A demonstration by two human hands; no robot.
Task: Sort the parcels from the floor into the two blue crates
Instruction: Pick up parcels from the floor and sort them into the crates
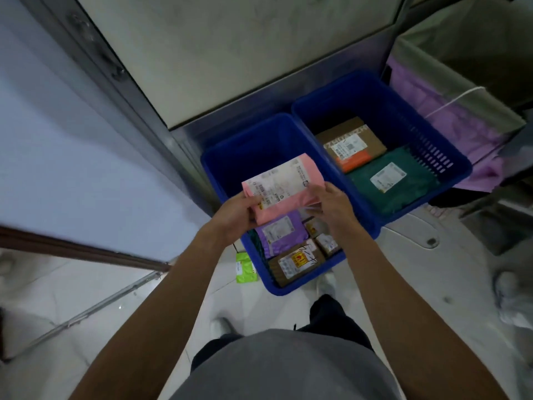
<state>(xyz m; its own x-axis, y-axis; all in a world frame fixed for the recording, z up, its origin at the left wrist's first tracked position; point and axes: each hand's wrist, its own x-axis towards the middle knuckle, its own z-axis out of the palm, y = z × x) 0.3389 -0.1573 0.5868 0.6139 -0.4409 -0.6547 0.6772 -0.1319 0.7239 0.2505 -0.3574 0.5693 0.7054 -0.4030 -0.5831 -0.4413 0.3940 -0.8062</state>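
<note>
- You stood in a parcel sorting room, it seemed
- Labelled parcels (360,194) filled the left blue crate (245,151) and right blue crate (360,102)
- A purple bag (450,125) hung beside them

There were two blue crates (222,168). Two parcels (350,142) sat in the right one and at least four in the left. One pink parcel (284,187) was above, and one green packet (245,268) outside.

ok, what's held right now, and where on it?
Pink parcel, both hands: left hand grips its near left corner, right hand its right edge.
</note>
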